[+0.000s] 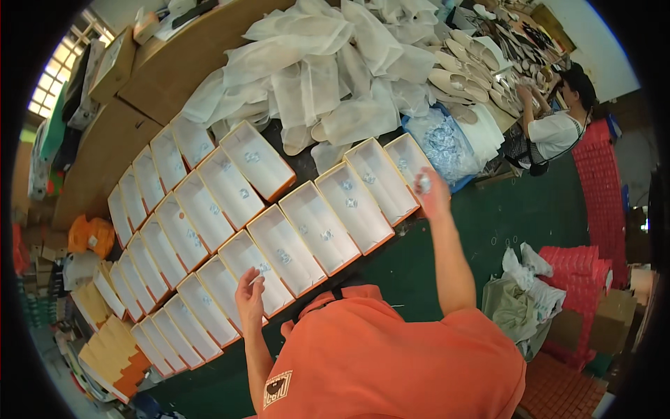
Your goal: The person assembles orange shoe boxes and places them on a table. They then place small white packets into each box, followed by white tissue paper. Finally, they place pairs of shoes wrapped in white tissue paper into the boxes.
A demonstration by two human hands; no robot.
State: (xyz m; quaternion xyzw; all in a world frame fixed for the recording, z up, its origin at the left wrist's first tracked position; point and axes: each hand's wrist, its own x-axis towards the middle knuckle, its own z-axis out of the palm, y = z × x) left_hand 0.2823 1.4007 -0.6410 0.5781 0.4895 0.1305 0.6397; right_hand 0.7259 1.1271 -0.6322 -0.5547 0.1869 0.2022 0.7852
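Rows of open shoeboxes (283, 244) with white insides and orange outer walls lie slanted across the table. Small clear-and-blue packets (326, 235) rest inside many of them. Over the front row's middle, my left hand (250, 297) has loosely bent fingers apart, beside a box with a packet in it; no held thing shows plainly. My right hand (431, 192) is at the front row's right end, its fingers closed round a small whitish, clear packet (424, 183). Just beyond it sits an open blue bag (441, 143) full of such packets.
White translucent shoe bags (307, 77) are heaped behind the boxes. Pale flat shoes (457, 80) are lined up at the back right, where a co-worker (558, 133) handles things. Box lids (115, 356) are stacked at the left. Red-pink stacks (576, 272) stand at the right.
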